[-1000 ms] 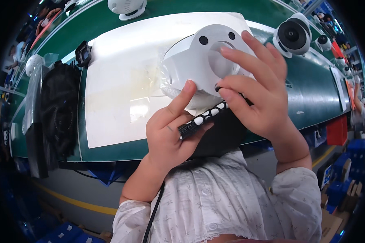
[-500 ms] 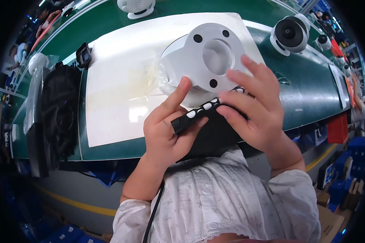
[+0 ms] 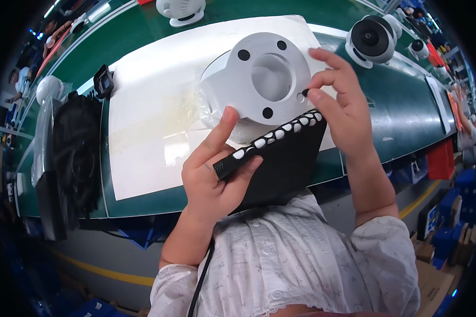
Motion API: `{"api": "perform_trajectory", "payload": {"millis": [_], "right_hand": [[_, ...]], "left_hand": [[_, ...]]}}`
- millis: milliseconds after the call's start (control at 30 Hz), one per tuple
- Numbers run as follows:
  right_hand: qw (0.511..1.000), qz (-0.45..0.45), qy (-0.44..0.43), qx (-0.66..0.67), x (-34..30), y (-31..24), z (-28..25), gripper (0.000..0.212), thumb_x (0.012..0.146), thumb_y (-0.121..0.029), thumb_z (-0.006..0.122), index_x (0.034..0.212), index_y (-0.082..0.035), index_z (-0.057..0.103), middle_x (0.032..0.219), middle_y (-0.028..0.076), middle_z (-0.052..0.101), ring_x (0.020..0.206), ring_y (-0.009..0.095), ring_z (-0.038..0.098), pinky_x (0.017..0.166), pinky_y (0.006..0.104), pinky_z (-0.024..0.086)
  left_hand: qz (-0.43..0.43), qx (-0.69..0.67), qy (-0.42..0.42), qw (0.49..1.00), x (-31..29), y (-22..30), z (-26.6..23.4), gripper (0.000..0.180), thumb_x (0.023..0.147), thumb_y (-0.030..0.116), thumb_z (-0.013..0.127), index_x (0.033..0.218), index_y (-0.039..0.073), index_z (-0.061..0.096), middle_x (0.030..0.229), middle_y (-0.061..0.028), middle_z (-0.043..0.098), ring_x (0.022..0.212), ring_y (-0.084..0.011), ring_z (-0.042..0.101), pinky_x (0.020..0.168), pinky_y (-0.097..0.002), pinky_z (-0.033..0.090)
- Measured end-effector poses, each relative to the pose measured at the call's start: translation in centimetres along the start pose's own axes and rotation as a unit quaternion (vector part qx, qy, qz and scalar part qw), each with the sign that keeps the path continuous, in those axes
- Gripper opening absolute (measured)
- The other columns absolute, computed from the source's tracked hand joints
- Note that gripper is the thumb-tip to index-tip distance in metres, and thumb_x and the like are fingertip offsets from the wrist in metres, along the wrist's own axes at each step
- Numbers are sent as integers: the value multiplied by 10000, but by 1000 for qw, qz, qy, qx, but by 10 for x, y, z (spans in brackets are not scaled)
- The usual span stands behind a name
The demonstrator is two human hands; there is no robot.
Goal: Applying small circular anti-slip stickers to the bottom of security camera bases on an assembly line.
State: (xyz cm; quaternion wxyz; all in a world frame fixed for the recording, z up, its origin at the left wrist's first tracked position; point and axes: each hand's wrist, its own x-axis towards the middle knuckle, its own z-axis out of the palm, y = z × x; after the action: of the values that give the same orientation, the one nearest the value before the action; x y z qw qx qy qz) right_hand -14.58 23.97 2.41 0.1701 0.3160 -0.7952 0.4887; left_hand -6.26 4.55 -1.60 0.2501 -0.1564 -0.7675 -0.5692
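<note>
A round white housing (image 3: 232, 79) with a large central opening rests on the white sheet, base face toward me. Three black round pads (image 3: 267, 113) sit on that face; near its right edge is a bare round recess (image 3: 300, 98). Between thumb and index finger my right hand (image 3: 346, 111) pinches a small black pad (image 3: 305, 92), right at the recess. My left hand (image 3: 209, 174) grips the corner of a black pad sheet (image 3: 288, 164), thumb raised. Along the sheet's upper edge run several white gaps shaped like the pads.
Under the housing lies a large white board (image 3: 153, 132) on the green table (image 3: 396, 127). To the left are a black cloth-like bundle (image 3: 78, 153) and a small black frame (image 3: 104, 82). White camera-like units (image 3: 372, 39) stand at the back. A red bin (image 3: 440, 159) is at the right.
My right hand has gone from the black sheet up to the housing's recess, a pad now showing in its fingers. More of the sheet is uncovered; my left hand keeps its hold.
</note>
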Motion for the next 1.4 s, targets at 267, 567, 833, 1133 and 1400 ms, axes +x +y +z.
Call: {"api": "perform_trajectory", "payload": {"millis": [267, 567, 833, 1133, 1400], "right_hand": [[972, -79, -21, -222, -9, -22, -2, 100, 732, -66, 545, 822, -38, 581, 1116, 111, 510, 1079, 228, 438, 939, 343, 270], [872, 319, -110, 354, 19, -1, -1, 312, 767, -176, 604, 1019, -11, 518, 877, 30, 561, 870, 104, 496, 780, 236, 382], [962, 167, -49, 212, 125, 67, -14, 197, 796, -211, 556, 892, -39, 564, 805, 11, 576, 739, 70, 534, 668, 225, 422], [808, -82, 14, -584, 192, 244, 30, 166, 793, -212, 496, 786, -83, 599, 781, 41, 579, 782, 221, 567, 650, 346, 435], [929, -80, -155, -326, 182, 182, 104, 326, 826, -326, 449, 944, -60, 596, 972, 120, 585, 926, 272, 535, 785, 347, 418]], "left_hand": [[1, 14, -2, 1000, -2, 0, -1, 154, 582, -47, 666, 602, -88, 519, 1170, -222, 465, 463, -137, 492, 492, -212, 398], [43, 37, -3, 998, 3, 3, -3, 164, 548, -39, 674, 617, -73, 529, 1157, -232, 471, 498, -169, 538, 503, -244, 429], [-21, 13, -5, 1000, -6, -4, -33, 182, 587, 10, 694, 611, -32, 519, 1033, -229, 548, 593, -190, 578, 549, -264, 463], [-85, -34, -67, 994, -1, -5, -38, 179, 548, 5, 696, 668, -26, 567, 995, -159, 578, 640, -202, 585, 580, -271, 464], [-100, -49, -93, 989, -1, -4, -39, 156, 621, 27, 678, 662, -45, 546, 981, -184, 564, 666, -203, 585, 614, -279, 482]]}}
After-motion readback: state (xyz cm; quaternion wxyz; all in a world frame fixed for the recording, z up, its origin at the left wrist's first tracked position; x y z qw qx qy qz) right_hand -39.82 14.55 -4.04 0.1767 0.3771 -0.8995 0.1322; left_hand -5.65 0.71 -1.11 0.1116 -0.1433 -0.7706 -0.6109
